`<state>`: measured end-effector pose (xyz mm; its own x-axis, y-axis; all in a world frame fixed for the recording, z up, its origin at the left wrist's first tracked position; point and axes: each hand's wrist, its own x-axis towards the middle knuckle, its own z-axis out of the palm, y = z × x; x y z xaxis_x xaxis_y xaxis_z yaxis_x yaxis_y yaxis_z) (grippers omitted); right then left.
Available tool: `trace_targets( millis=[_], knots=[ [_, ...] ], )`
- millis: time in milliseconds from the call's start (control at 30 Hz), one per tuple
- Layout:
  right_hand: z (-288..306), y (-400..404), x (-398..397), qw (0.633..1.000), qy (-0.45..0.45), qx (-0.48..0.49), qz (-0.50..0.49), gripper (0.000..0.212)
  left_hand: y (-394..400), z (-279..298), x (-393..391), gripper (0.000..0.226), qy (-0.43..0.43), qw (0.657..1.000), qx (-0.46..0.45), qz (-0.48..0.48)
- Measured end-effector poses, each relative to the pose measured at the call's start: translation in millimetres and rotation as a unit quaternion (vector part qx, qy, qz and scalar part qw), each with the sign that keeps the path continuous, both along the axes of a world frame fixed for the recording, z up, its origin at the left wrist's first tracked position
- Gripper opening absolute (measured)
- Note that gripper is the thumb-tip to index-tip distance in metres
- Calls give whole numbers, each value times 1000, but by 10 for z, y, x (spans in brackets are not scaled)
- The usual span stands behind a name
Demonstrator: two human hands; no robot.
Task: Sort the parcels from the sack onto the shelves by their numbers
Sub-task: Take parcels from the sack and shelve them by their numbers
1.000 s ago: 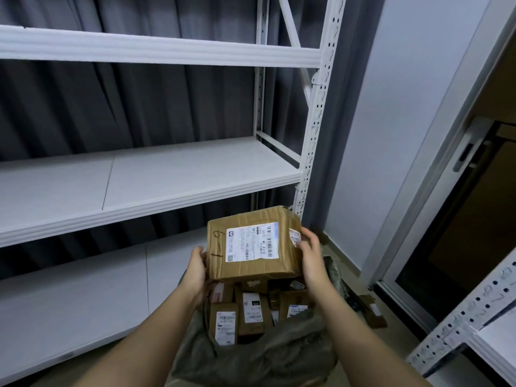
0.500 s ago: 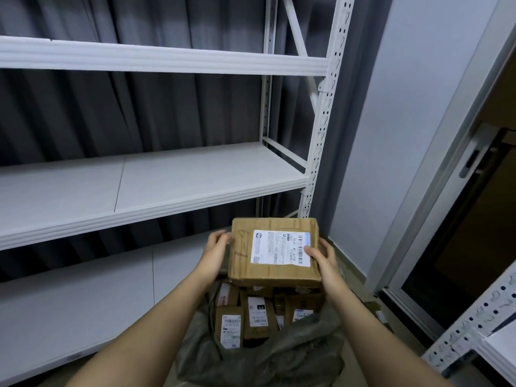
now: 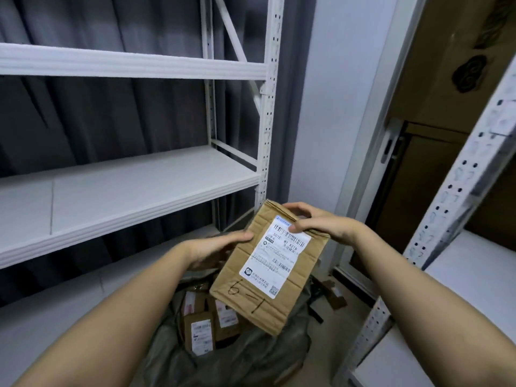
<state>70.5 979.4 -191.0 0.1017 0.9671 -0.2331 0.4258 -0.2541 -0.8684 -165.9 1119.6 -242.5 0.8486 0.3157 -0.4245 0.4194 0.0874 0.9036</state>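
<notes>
Got the cardboard parcel (image 3: pixel 267 265) marked "6-1" up above the open sack (image 3: pixel 237 356). My right hand (image 3: pixel 321 223) pinches its top edge, my left hand (image 3: pixel 216 248) cups the left side, fingers wrapped behind it.

Brown parcel (image 3: pixel 268 266) – white label (image 3: pixel 275 255); white shelves (image 3: pixel 134 188) – grey curtain (image 3: pixel 97 115).

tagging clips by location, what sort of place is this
Probably a small parcel storeroom or pickup point: bare white metal shelves, a sack of labelled cardboard parcels on the floor, and a box hand-marked 6-1 held in both hands.
</notes>
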Motion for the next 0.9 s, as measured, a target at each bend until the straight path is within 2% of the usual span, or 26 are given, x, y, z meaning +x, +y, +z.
trace_targets(
  millis=[100,200,300,367,567,800,900],
  knots=[
    [105,-271,138,999,4,-3,-34,59,-168,-28,256,83,-24,999,-32,-7],
    [199,-533,276,993,-24,45,-111,68,-331,49,515,88,-64,997,-22,32],
    [267,-872,371,956,9,165,-244,83,-558,182,762,93,-120,992,-17,45],
    [270,-1131,423,931,42,199,-302,87,-709,277,937,93,-162,985,-14,56],
    [399,-1965,534,913,84,225,-331,93,-1453,784,1522,99,-235,971,-21,46],
    [968,-3235,680,879,42,301,-367,100,-2686,1469,2085,64,-341,939,-46,2],
    [1242,-3774,746,849,34,344,-400,101,-3221,1745,2316,49,-363,929,-59,-38]
  ],
)
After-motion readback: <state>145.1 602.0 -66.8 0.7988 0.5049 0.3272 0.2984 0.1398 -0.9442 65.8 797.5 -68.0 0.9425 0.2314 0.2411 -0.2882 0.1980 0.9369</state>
